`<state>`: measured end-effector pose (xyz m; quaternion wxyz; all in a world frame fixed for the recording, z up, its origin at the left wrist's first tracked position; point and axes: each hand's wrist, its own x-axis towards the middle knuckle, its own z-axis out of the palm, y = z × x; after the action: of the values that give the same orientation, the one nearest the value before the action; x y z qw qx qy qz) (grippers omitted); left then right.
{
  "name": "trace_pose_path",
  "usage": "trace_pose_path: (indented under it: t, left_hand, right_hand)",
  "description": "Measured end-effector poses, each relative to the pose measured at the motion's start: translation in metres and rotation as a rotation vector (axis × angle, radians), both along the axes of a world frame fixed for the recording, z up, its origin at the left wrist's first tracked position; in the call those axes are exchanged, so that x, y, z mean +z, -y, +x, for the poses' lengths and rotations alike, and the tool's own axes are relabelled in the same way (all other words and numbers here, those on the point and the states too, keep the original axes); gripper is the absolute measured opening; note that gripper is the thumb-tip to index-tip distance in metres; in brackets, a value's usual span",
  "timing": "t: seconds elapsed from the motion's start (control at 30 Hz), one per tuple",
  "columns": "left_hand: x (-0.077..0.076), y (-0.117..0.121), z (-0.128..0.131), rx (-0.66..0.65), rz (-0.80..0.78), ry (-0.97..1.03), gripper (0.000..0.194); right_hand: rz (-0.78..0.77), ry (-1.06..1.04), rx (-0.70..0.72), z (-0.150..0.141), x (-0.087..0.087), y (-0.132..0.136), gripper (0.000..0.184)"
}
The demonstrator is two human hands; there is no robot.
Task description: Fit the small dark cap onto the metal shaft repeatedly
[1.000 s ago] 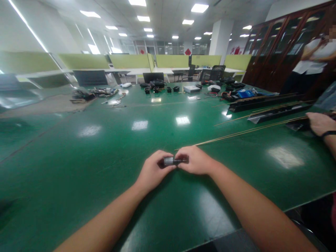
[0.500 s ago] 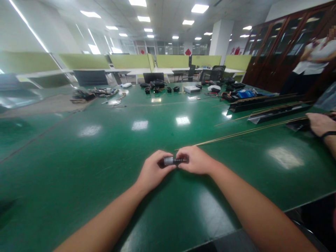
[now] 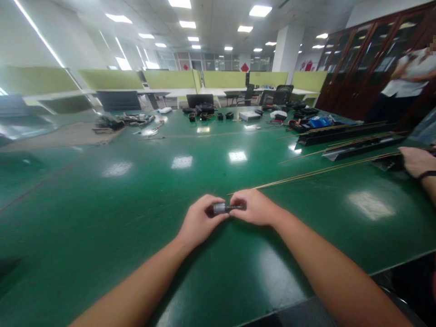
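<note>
Between my hands, just above the green table, lies a small cylinder point(image 3: 220, 208) with a silver body and a narrower dark part point(image 3: 234, 208) on its right side. Fingers and thumb of my left hand point(image 3: 201, 219) are closed around the silver body. My right hand point(image 3: 252, 207) pinches the dark part, its fingers curled in. Both hands nearly touch at the fingertips. The cylinder's exact kind is too small to make out, and its ends are partly hidden by the fingers. Thin brass-coloured rods point(image 3: 293, 177) run from behind my right hand toward the right.
Black angled channels point(image 3: 361, 146) with rods lie at the right. Another person's hand point(image 3: 416, 161) rests on one there. Small black boxes point(image 3: 220, 116), a silver box point(image 3: 250, 116) and a blue item point(image 3: 319, 121) stand along the far side. Cluttered parts point(image 3: 136, 119) lie far left.
My right hand has shifted very slightly to the right along the dark part, and a bit more of it shows. My left hand stays almost still.
</note>
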<state>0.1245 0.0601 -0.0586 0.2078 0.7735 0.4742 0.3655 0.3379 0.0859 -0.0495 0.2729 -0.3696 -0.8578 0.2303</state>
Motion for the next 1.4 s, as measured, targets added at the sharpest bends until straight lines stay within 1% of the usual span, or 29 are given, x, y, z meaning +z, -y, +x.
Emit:
trace_pose_path:
  t: [0.23,0.9,1.07,1.4]
  left_hand:
    - [-0.0008,-0.0003,-0.0005,0.01,-0.013,0.023,0.025]
    - [-0.001,-0.0012,-0.0015,0.04,-0.009,0.003,0.027]
    - [-0.0013,-0.0015,-0.0018,0.034,0.0,-0.003,0.027]
    - [-0.0009,-0.001,-0.002,0.033,0.0,0.009,0.027]
  right_hand:
    - [0.003,0.021,-0.009,0.0017,0.0001,-0.001,0.009]
    - [-0.002,0.011,-0.061,0.0067,0.0005,-0.0022,0.007]
    - [-0.011,0.016,-0.068,0.007,-0.0008,-0.0038,0.009]
    - [-0.02,0.026,-0.076,0.0078,0.002,-0.0031,0.009]
